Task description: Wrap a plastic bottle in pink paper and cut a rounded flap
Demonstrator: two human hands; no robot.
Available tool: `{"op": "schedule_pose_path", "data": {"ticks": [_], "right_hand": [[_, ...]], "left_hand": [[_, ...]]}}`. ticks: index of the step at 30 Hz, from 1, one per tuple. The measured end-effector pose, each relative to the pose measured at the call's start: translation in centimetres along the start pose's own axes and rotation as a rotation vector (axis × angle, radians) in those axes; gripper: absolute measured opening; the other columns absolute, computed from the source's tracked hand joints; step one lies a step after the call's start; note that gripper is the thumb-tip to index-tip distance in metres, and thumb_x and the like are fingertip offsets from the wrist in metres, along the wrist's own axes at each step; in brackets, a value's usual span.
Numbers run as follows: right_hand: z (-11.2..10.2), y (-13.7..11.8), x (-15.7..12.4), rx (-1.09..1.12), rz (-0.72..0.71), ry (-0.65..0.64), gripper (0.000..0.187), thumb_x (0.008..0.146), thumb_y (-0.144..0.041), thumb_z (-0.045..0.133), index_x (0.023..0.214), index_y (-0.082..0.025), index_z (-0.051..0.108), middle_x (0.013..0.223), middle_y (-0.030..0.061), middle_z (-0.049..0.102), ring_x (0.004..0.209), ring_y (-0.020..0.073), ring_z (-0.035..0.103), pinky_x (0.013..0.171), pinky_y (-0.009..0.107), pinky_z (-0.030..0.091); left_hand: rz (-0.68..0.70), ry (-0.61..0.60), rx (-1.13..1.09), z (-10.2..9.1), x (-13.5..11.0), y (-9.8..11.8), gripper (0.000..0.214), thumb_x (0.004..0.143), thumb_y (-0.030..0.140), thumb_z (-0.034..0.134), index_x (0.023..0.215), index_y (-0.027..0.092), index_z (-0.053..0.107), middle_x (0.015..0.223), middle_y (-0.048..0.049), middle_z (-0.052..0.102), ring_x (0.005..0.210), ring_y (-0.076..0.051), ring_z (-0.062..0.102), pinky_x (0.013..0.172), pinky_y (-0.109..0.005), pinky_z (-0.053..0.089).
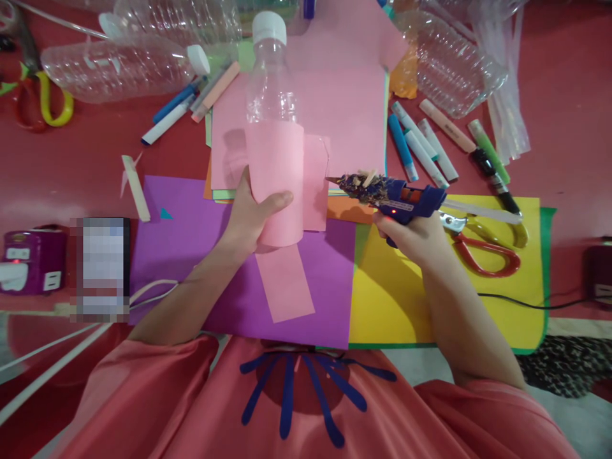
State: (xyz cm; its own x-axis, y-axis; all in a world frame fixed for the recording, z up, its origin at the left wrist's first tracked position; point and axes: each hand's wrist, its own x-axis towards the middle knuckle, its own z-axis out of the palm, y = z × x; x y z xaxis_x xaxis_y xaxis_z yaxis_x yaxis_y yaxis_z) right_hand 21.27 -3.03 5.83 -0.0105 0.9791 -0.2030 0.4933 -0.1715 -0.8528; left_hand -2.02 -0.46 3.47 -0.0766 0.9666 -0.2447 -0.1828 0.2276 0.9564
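Our left hand (251,213) closes its grip around the upright bottle (272,95), wrapped in pink paper (277,172), above the purple sheet (191,255). At three o'clock, our right hand (411,239) grips the glue gun (396,197), its nozzle pointing toward nine o'clock, near the paper.

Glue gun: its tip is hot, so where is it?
Head view, right of centre: the glue gun is in the right hand, tip near the bottle in the left hand.

Red scissors (452,222), markers (426,159), empty bottles (119,67)
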Motion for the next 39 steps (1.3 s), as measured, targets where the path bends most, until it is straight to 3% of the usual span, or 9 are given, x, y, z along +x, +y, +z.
{"op": "schedule_pose_path", "data": {"ticks": [11,19,25,34,39], "right_hand": [[0.3,0.0,0.0,0.02,-0.055,-0.102,0.009,0.063,-0.029,0.055,0.061,-0.022,0.052,0.051,-0.0037,0.043,0.049,0.0113,0.039,0.049,0.027,0.035],[0.5,0.5,0.0,-0.049,-0.077,-0.108,0.013,0.061,-0.032,0.053,0.064,-0.02,0.057,0.056,-0.0021,0.049,0.05,0.0113,0.041,0.05,0.027,0.037],[0.5,0.0,0.1,-0.058,-0.081,-0.187,0.009,0.06,-0.031,0.049,0.061,-0.021,0.051,0.053,-0.0039,0.043,0.05,0.0103,0.037,0.049,0.026,0.033],[0.5,0.6,0.0,-0.137,0.051,-0.188,0.013,0.058,-0.032,0.054,0.064,-0.021,0.054,0.053,-0.0036,0.047,0.05,0.0107,0.038,0.047,0.025,0.03],[0.4,0.2,0.0,-0.111,0.021,-0.189,0.011,0.06,-0.027,0.054,0.067,-0.02,0.059,0.052,-0.0038,0.046,0.049,0.0111,0.039,0.046,0.025,0.031]], "left_hand": [[0.024,0.028,-0.003,-0.5,0.7,-0.1,0.053,0.052,0.034,0.083,0.098,0.027,0.057,0.101,-0.0015,0.067,0.104,-0.026,0.063,0.086,-0.039,0.052],[0.125,0.061,0.009,-1.0,1.5,-0.5,0.048,0.052,0.038,0.083,0.092,0.031,0.059,0.095,0.0009,0.067,0.096,-0.025,0.063,0.082,-0.041,0.052],[0.137,0.099,-0.031,-1.2,1.5,-0.2,0.043,0.053,0.038,0.085,0.09,0.032,0.064,0.097,0.0013,0.069,0.1,-0.027,0.063,0.086,-0.042,0.052],[0.139,0.089,-0.026,-1.6,1.7,-0.2,0.044,0.056,0.038,0.084,0.095,0.033,0.064,0.102,0.0018,0.069,0.111,-0.029,0.061,0.088,-0.042,0.05],[0.14,0.106,-0.014,-1.5,1.7,0.0,0.047,0.054,0.04,0.083,0.096,0.033,0.063,0.101,0.002,0.069,0.108,-0.029,0.061,0.087,-0.044,0.05]]}}
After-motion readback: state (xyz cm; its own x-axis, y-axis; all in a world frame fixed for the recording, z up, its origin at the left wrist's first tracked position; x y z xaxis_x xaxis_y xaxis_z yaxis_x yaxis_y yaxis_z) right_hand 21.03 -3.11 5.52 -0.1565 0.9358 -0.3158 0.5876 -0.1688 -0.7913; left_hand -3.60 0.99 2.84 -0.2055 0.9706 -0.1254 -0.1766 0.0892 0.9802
